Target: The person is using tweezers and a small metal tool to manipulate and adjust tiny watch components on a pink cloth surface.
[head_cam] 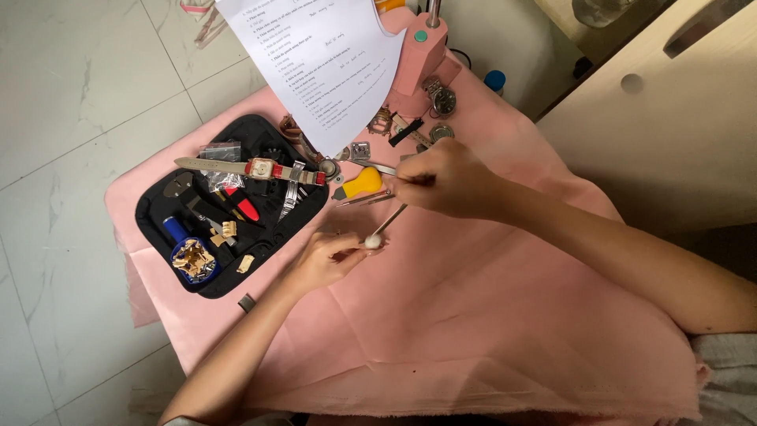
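My left hand (325, 259) rests on the pink cloth (473, 315) and pinches a small round white part (372, 242) between its fingertips. My right hand (441, 180) is closed on a thin metal tool (390, 221) whose tip meets that white part. A yellow-handled tool (361, 184) lies on the cloth just left of my right hand. The black tool case (154, 217) lies open to the left of both hands.
In the case lie a red-strapped watch (264, 169), a blue round holder (193, 260) and several small tools. A printed sheet (323, 55) hangs over a pink stand (422, 51). Watch cases (443, 100) and metal parts sit behind my right hand. A cabinet (670, 102) is at right.
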